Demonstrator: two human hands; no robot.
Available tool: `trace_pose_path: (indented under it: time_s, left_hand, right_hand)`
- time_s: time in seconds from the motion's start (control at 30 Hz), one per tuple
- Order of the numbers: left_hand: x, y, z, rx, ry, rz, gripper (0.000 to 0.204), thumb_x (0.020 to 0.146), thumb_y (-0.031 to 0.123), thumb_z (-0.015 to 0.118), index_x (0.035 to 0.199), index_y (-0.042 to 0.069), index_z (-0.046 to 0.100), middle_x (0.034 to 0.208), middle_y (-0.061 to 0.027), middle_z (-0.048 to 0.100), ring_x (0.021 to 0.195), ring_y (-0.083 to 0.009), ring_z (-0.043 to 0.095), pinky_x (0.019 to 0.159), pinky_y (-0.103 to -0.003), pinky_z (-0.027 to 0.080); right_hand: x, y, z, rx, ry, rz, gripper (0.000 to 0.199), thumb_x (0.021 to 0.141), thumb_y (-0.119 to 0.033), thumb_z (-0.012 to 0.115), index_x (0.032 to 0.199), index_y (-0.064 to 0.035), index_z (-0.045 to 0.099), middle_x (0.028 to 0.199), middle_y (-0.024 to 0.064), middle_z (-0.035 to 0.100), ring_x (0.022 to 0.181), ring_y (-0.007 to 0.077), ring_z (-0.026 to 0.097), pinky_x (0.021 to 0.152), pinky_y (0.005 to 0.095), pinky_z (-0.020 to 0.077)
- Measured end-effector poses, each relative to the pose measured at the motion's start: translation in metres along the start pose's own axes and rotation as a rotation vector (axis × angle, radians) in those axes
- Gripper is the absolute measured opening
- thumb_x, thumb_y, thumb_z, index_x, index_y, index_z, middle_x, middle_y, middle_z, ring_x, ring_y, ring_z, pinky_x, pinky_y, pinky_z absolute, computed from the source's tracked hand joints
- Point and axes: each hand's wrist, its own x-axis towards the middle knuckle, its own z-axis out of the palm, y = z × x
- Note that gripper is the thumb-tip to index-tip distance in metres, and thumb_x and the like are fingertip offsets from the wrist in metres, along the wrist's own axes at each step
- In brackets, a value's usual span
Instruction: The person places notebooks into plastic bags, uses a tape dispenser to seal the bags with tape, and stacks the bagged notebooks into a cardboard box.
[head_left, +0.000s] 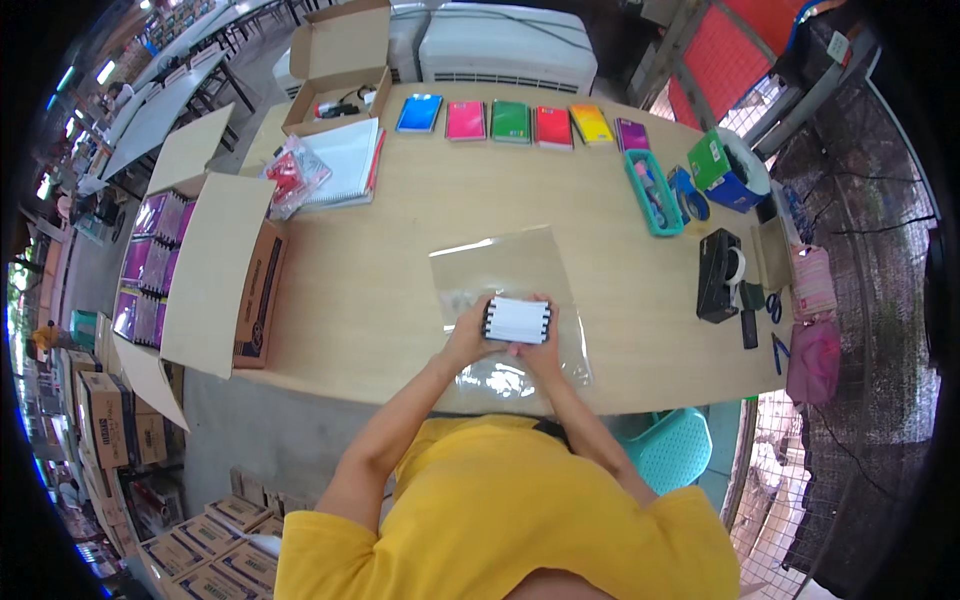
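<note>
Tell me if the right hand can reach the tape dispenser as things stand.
Probably yes: nothing stands between the right hand and the tape dispenser; only clear film lies partway. But that hand holds the stack together with the left hand, so it may need freeing first.

One held stack (518,321) — six lined-up notebooks (511,121) — one tape dispenser (716,275).

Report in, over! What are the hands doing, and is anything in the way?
Left hand, right hand: both gripping white stack, black along two sides. Clear plastic sheet beneath, on table. Six coloured notebooks beyond, out of the way.
</note>
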Motion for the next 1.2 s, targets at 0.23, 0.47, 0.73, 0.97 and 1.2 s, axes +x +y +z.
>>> trace_pose_path:
  time_s: [0.23,0.47,0.73,0.97,1.2]
  left_hand:
    - [0.003,-0.009,0.005,-0.024,0.022,0.025,0.083,0.058,0.014,0.091,0.129,0.007,0.049,0.112,-0.0141,0.066,0.103,-0.0296,0.066,0.088,-0.037,0.052]
    - [0.012,0.002,0.003,0.063,0.014,-0.105,0.096,0.057,0.035,0.093,0.133,0.002,0.045,0.119,-0.0194,0.062,0.11,-0.0346,0.062,0.092,-0.038,0.05]
    - [-0.044,-0.014,-0.02,0.806,0.199,-0.217,0.117,0.067,0.053,0.08,0.153,0.005,0.016,0.155,-0.0143,0.03,0.146,-0.0393,0.02,0.106,-0.074,0.012]
    - [0.003,-0.029,-0.084,0.815,-0.103,-0.203,0.144,0.051,0.059,0.086,0.155,0.007,0.001,0.158,-0.0081,0.026,0.148,-0.0371,0.015,0.108,-0.074,0.013]
    - [0.016,-0.034,-0.098,0.829,-0.151,-0.145,0.149,0.049,0.06,0.086,0.155,0.006,-0.004,0.153,-0.0022,0.037,0.148,-0.0362,0.015,0.108,-0.074,0.011]
  right_hand:
    - [-0.005,0.005,0.003,0.117,0.038,-0.048,0.11,0.041,-0.007,0.097,0.135,-0.007,0.038,0.126,0.0092,0.053,0.119,0.0213,0.052,0.101,0.0343,0.0462]
    - [0.008,-0.004,0.005,0.096,0.126,0.155,0.09,0.048,0.003,0.089,0.127,-0.0023,0.046,0.109,0.0075,0.062,0.1,0.0185,0.062,0.088,0.032,0.0523]
    - [0.076,-0.072,-0.057,-0.114,-0.177,0.157,0.082,0.053,-0.029,0.094,0.121,-0.0003,0.059,0.104,0.0139,0.069,0.096,0.0227,0.067,0.086,0.0356,0.0531]
    - [0.147,-0.081,-0.004,-0.799,-0.871,0.229,0.086,0.049,-0.048,0.089,0.114,0.001,0.063,0.103,0.0207,0.069,0.096,0.0318,0.067,0.084,0.0387,0.0535]
    - [0.173,-0.053,0.029,-0.907,-1.04,0.288,0.089,0.049,-0.059,0.086,0.108,0.0037,0.062,0.101,0.0232,0.068,0.095,0.0349,0.067,0.08,0.0413,0.0542]
